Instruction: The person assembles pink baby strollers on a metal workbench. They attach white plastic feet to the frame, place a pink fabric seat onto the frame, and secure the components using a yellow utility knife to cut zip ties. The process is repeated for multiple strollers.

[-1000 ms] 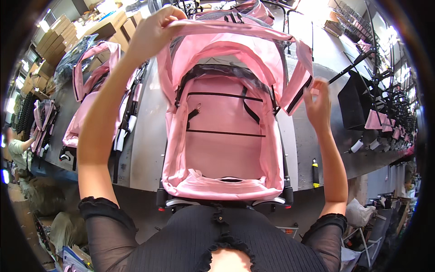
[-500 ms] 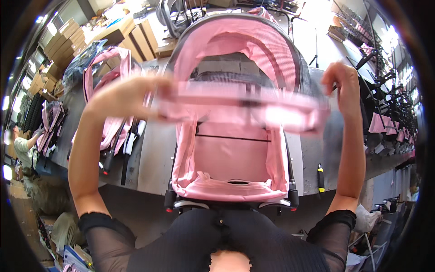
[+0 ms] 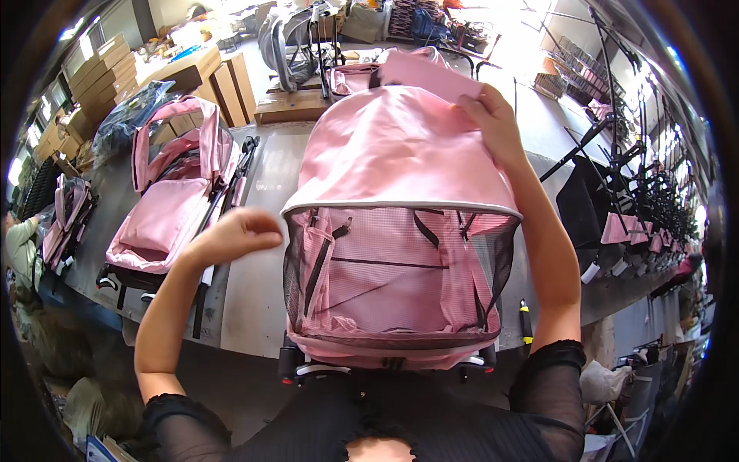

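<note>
In front of me stands a pink pet stroller, its domed fabric hood edged with a pale band. Below that band, dark see-through mesh stretches down to the near rim, with the pink inside and dark straps showing through. At the hood's far top, my right hand grips the right end of a flat pink fabric panel. Whether that panel is joined to the hood cannot be seen. My left hand hovers left of the hood, fingers curled together and apparently holding nothing.
A second pink stroller is on the grey table to the left. A yellow-and-black tool lies to the right. Black frames crowd the far right; cardboard boxes are stacked back left. A co-worker is at far left.
The blurred pink piece between my hands has gone from over the stroller's middle. My right hand has moved far and inward, my left nearer. The hood and mesh now cover the formerly open front.
</note>
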{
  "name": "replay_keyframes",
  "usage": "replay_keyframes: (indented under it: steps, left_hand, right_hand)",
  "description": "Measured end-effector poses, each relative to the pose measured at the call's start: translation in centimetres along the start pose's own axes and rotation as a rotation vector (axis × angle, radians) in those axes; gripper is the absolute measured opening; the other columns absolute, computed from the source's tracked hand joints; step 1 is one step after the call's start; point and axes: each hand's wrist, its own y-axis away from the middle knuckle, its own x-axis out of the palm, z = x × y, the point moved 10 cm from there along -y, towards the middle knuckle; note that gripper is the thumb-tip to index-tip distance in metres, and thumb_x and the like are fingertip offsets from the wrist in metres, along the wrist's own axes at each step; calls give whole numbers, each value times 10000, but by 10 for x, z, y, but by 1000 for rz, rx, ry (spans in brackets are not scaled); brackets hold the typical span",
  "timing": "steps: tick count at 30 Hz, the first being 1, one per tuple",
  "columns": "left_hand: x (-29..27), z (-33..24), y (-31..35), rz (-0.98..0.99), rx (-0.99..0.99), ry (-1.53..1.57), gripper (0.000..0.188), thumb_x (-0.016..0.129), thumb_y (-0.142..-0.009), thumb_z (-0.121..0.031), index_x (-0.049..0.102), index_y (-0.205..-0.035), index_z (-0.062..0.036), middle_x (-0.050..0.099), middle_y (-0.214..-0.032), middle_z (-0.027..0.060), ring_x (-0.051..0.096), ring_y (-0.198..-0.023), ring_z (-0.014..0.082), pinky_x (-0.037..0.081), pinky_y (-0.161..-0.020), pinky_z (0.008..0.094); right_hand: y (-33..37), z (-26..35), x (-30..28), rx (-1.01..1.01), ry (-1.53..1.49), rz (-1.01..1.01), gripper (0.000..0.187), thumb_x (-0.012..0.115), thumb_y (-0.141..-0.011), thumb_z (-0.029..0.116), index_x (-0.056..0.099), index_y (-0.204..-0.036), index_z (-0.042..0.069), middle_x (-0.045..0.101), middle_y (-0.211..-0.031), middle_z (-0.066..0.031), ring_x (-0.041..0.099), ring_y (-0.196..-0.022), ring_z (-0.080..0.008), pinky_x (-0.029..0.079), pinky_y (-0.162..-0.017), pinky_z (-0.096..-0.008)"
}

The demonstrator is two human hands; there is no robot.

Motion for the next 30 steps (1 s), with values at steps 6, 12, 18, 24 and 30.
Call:
replay_keyframes:
  steps: [6,12,18,24,30]
  left_hand:
    - [11,18,-52,-440,426,-147,400,690,-804,-220,552,-1122,-21,602,-1060,154,574,-981,283,439,-856,362]
    - [-103,64,-175,-835,435,-147,165,598,-841,-152,598,-944,-23,614,-763,84,582,-636,186,471,-581,292]
    - [-125,51,-337,-847,302,-449,187,602,-846,-161,590,-965,-18,587,-833,96,560,-694,193,467,-635,289]
    - [83,-185,-241,-693,995,-55,209,605,-851,-169,582,-986,-12,560,-904,108,539,-751,199,463,-689,285]
    - [587,-405,38,356,1299,4,270,607,-813,-23,583,-1081,-51,578,-1082,84,591,-926,192,475,-814,281]
  right_hand:
    - [37,-23,-63,22,-272,-241,333,564,-925,254,486,-1143,15,627,-929,-116,615,-870,-190,509,-807,-335]
    - [186,-25,-169,326,256,-649,153,541,-894,153,599,-910,12,607,-718,-70,555,-616,-115,474,-592,-257]
    - [500,93,-283,455,686,-1024,170,601,-864,149,616,-875,-20,639,-735,-78,622,-659,-122,514,-591,-259]
    - [966,334,-321,1425,1549,-1717,185,584,-797,204,651,-813,32,662,-781,-146,653,-764,-291,510,-638,-410]
    - [1171,420,-282,2071,1462,-1127,679,722,-684,496,595,-1096,-27,618,-1046,-257,592,-1017,-376,475,-854,-432]
